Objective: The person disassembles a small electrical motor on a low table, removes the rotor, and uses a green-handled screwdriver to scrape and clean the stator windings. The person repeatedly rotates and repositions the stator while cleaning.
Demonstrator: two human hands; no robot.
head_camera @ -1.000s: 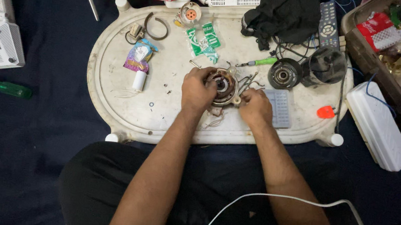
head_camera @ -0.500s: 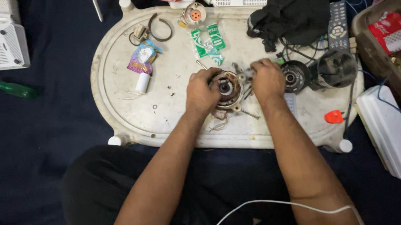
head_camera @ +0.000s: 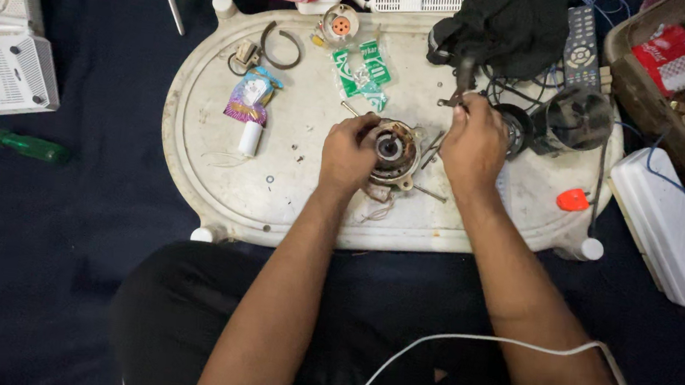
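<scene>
While the left hand (head_camera: 349, 152) clamps the small round motor (head_camera: 392, 151) steady on the white tray (head_camera: 193, 150), the right hand (head_camera: 474, 143) closes around a dark tool handle (head_camera: 464, 76) just beside it.

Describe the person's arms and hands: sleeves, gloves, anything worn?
Both forearms are bare to the bottom of the frame, with no sleeves in view. The left hand and right hand are ungloved; no watch or wristband shows. Rings are too small to tell.

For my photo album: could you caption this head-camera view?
Left hand steadies a small round motor on a white oval tray while the right hand grips a dark-handled tool.
</scene>
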